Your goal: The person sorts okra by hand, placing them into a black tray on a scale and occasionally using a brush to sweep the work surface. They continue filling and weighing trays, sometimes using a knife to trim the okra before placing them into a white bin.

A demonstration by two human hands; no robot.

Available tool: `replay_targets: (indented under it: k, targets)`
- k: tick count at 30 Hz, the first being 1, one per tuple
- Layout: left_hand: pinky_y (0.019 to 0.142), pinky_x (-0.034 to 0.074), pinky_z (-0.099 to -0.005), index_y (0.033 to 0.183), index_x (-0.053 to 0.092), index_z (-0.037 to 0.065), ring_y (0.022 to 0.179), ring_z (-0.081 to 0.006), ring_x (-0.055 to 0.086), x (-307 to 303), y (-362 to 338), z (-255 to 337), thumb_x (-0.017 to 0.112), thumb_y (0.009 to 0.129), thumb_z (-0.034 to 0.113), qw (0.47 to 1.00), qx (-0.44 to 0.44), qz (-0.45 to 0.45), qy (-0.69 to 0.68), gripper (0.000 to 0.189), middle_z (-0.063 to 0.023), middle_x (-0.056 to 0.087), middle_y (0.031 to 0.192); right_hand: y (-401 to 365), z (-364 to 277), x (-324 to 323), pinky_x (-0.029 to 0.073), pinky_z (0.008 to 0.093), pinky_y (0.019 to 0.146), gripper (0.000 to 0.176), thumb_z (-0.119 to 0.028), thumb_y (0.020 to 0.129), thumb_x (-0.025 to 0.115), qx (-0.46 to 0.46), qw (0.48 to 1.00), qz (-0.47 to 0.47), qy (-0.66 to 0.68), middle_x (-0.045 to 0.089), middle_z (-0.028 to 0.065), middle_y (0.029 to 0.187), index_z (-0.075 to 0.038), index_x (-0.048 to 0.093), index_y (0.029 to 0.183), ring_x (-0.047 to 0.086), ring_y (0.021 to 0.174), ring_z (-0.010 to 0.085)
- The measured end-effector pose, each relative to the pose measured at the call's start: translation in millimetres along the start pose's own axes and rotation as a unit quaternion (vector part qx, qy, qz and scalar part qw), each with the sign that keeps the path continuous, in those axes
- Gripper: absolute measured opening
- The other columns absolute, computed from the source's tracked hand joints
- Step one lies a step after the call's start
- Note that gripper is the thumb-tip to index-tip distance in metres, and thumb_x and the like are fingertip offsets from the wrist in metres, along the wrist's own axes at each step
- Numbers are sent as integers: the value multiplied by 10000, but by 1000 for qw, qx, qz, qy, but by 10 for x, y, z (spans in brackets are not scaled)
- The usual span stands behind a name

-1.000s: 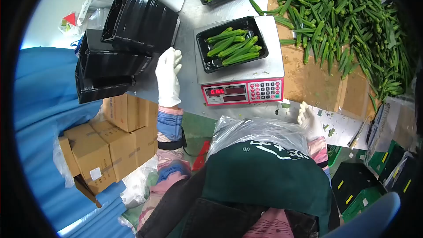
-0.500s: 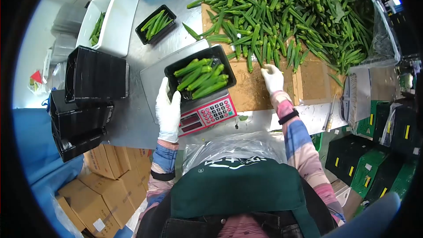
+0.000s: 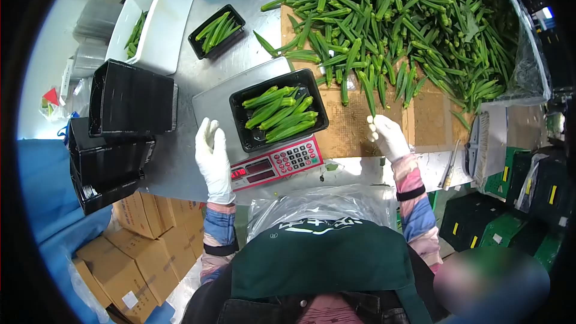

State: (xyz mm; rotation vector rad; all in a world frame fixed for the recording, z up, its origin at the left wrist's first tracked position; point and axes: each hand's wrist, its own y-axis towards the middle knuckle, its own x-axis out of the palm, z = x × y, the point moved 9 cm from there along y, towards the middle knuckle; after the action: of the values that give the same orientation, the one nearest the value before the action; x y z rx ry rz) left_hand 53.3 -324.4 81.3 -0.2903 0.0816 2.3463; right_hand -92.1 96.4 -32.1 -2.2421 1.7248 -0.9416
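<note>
Gloved hands work beside a scale (image 3: 217,99) bearing a black tray (image 3: 320,99) of okra.
Left hand (image 3: 213,159): grip wide, just beside the tray's left side. Right hand (image 3: 389,136): grip narrow, fingertips holding one end of an okra pod (image 3: 366,93) above the cardboard (image 3: 343,135). The black tray rests on the scale's plate, on the metal table (image 3: 177,171). Beyond, an okra pile (image 3: 390,21) covers the cardboard's far part; a second tray (image 3: 195,43) stands farther left.

Light glints off the metal table (image 3: 180,165) near stacked cardboard boxes (image 3: 125,270).
</note>
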Motion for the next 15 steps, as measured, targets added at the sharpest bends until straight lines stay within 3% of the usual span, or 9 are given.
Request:
replay_targets:
  k: [1,6,9,10,14,15]
  targets:
    - [1062,447,-325,1424,478,-12,1236,-211,565,39,0,12,589,997,48,1000,0,-2,-8,446,-163,597,1326,-50,-21,90,440,222,640,228,-155,991,622,-3,1000,-9,1,635,21,867,24,689,1115,536,703,79]
    - [1080,431,-326,1419,482,-19,1231,-216,573,212,-22,77,601,989,49,999,16,-35,-16,451,-167,591,1338,-31,-366,1017,484,244,690,259,-193,958,671,-64,957,-76,-273,659,23,871,-13,714,1139,593,746,105]
    - [1072,440,-327,1408,493,-23,1229,-214,579,169,-26,99,604,985,42,999,21,-24,-35,442,-166,607,1315,78,-506,1446,499,281,701,268,-180,920,700,-255,870,-72,-416,673,69,894,-53,713,1156,610,749,153]
    - [1070,441,-326,1405,495,-23,1228,-213,579,109,-28,107,603,985,40,999,24,-16,-22,438,-165,609,1312,66,-558,1494,507,309,737,283,-166,890,718,-281,841,-40,-462,673,102,926,-85,712,1161,627,786,194]
    - [1047,451,-313,1396,506,-21,1207,-196,587,-250,6,87,578,1001,51,999,18,29,-6,408,-161,620,1296,-40,-531,1162,513,306,785,260,-145,905,704,-260,860,54,-435,697,105,988,-59,708,1151,649,823,205]
    - [1041,454,-310,1394,508,-20,1202,-193,588,-355,17,58,574,1004,56,999,11,40,-2,402,-160,624,1289,-25,-388,923,516,314,801,260,-136,925,684,-276,887,59,-365,719,96,1021,-21,698,1158,640,820,188]
